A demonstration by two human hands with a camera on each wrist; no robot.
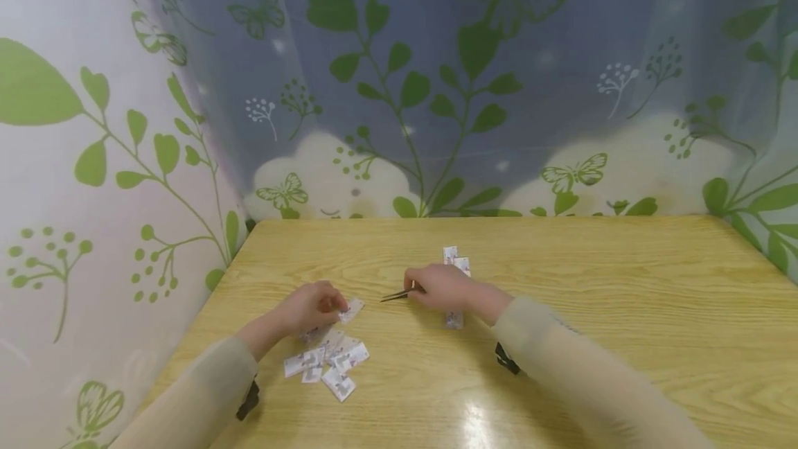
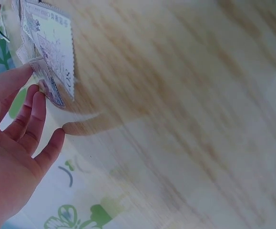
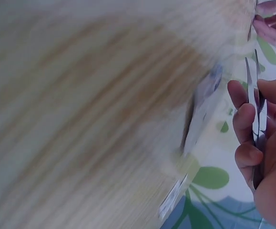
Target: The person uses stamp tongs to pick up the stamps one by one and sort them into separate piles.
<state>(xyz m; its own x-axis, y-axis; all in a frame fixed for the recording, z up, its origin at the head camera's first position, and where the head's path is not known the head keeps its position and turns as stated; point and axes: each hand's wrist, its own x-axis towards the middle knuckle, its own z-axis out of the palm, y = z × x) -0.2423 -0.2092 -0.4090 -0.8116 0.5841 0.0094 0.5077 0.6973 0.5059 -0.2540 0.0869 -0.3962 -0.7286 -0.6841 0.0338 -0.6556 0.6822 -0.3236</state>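
My left hand (image 1: 307,307) pinches a postage stamp (image 1: 352,310) between thumb and fingertips. In the left wrist view that stamp (image 2: 48,82) overlaps a larger stamp with a perforated edge (image 2: 56,43). Just below the hand, a loose pile of stamps (image 1: 303,362) lies on the table, several of them overlapping. My right hand (image 1: 444,287) holds a pair of dark metal tweezers (image 1: 395,295), whose tips point left and stand slightly apart with nothing between them. Under and around this hand lie more stamps (image 1: 454,320), partly hidden by it.
The wooden table (image 1: 623,310) runs back to a patterned curtain (image 1: 399,123). Another curtain (image 1: 112,158) hangs along the left side. Beyond the right hand, two stamps (image 1: 450,253) lie close together. A bright reflection shows near the front.
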